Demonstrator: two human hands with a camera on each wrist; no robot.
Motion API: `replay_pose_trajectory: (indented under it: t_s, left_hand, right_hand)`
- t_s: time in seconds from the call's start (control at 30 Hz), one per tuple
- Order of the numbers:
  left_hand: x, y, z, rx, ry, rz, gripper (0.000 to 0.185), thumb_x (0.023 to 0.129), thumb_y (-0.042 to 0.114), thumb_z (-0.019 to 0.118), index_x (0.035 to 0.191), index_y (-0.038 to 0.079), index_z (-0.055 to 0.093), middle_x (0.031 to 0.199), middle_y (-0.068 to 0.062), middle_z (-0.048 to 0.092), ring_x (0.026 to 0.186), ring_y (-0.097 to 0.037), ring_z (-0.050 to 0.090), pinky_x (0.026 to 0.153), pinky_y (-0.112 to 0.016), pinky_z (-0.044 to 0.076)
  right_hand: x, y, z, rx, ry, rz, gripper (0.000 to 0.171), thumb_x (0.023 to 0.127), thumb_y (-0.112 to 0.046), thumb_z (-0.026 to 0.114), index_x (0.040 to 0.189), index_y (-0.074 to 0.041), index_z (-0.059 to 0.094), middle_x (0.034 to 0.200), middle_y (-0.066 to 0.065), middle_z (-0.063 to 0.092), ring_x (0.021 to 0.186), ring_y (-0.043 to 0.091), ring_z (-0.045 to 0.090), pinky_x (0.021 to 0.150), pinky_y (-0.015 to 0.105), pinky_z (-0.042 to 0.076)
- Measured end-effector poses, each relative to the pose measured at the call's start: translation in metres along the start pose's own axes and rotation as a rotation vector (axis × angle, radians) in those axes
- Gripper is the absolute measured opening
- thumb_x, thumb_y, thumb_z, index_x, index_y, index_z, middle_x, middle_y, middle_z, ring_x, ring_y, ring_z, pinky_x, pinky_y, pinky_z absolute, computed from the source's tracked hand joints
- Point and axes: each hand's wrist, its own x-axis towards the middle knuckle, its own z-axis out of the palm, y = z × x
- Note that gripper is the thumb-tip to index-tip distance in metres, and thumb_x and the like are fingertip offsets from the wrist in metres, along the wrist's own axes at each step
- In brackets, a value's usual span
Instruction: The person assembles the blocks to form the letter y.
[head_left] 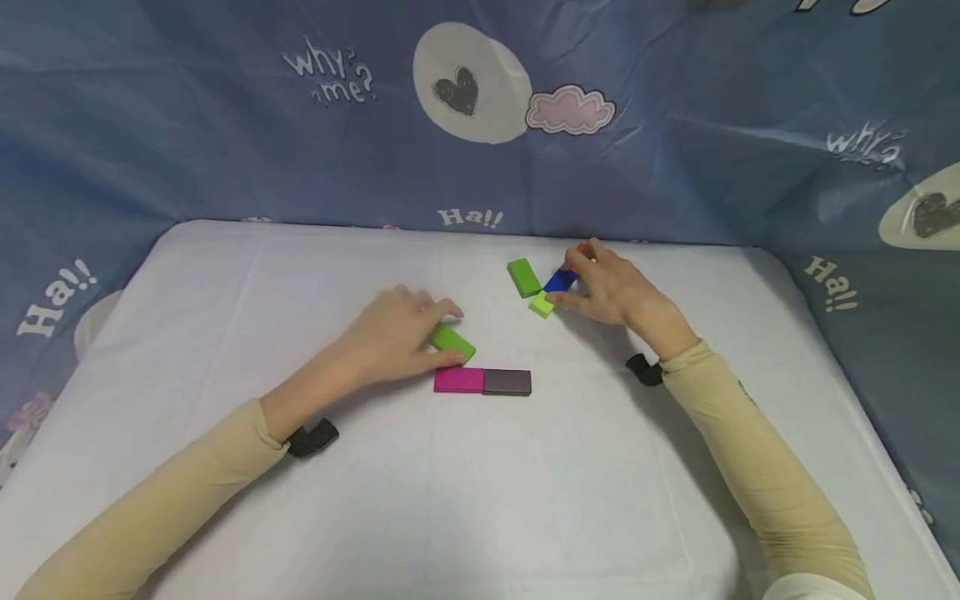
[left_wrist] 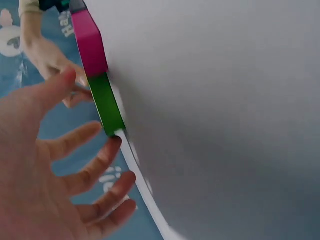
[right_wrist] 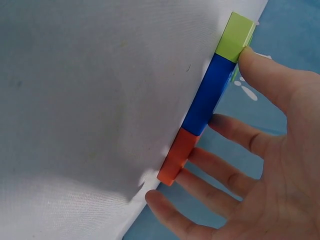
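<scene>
My left hand (head_left: 457, 335) pinches a green block (head_left: 452, 342) between thumb and index finger, just above a pink block (head_left: 459, 380) that joins a dark purple block (head_left: 507, 382). In the left wrist view the green block (left_wrist: 106, 102) lies end to end with the pink block (left_wrist: 89, 42). My right hand (head_left: 573, 277) lies with straight fingers along a row of three blocks: orange (head_left: 580, 248), blue (head_left: 560, 281) and light green (head_left: 542, 304). In the right wrist view my thumb (right_wrist: 250, 62) touches the light green block (right_wrist: 234, 37), and my fingers (right_wrist: 225, 125) touch the blue block (right_wrist: 210, 95) and orange block (right_wrist: 176, 157).
Another green block (head_left: 523, 277) lies just left of the blue one. All blocks sit on a white table (head_left: 480, 500). A blue printed cloth (head_left: 225, 125) hangs around the table's back and sides.
</scene>
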Motion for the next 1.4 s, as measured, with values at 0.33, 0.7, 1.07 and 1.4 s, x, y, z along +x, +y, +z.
replay_pose_trajectory:
  t_s: [0.33,0.7,1.07,1.4]
  left_hand:
    - [0.003,0.012,-0.001,0.010,0.007,-0.060,0.045,0.095,0.046,0.064,0.131,0.021,0.063,0.106,-0.010,0.069,0.092,-0.031,0.062,0.083,-0.044,0.051]
    - [0.006,0.018,0.003,0.065,0.006,-0.083,0.062,0.084,0.065,0.068,0.129,0.023,0.063,0.099,-0.007,0.061,0.084,-0.027,0.049,0.077,-0.039,0.041]
    - [0.007,0.017,-0.002,0.075,-0.005,-0.101,0.060,0.090,0.058,0.066,0.133,0.017,0.061,0.114,-0.014,0.068,0.090,-0.031,0.060,0.081,-0.045,0.051]
    - [0.006,0.014,-0.003,0.017,-0.053,-0.206,0.072,0.084,0.062,0.072,0.125,0.003,0.065,0.118,-0.017,0.066,0.093,-0.033,0.059,0.086,-0.046,0.052]
  right_hand:
    - [0.000,0.000,0.000,0.008,-0.002,0.006,0.056,0.093,-0.061,0.063,0.128,-0.019,0.050,0.141,0.013,0.046,0.104,0.034,0.061,0.092,0.050,0.051]
    - [0.000,0.002,0.000,-0.001,0.003,0.012,0.056,0.093,-0.063,0.061,0.128,-0.020,0.050,0.138,0.012,0.046,0.101,0.034,0.062,0.090,0.050,0.052]
    - [0.000,0.002,-0.001,0.004,0.004,0.015,0.056,0.093,-0.062,0.061,0.128,-0.020,0.050,0.140,0.013,0.045,0.101,0.034,0.062,0.090,0.050,0.052]
    - [0.000,0.001,0.000,0.023,0.006,0.004,0.057,0.092,-0.063,0.063,0.128,-0.020,0.051,0.141,0.013,0.045,0.104,0.036,0.061,0.093,0.052,0.051]
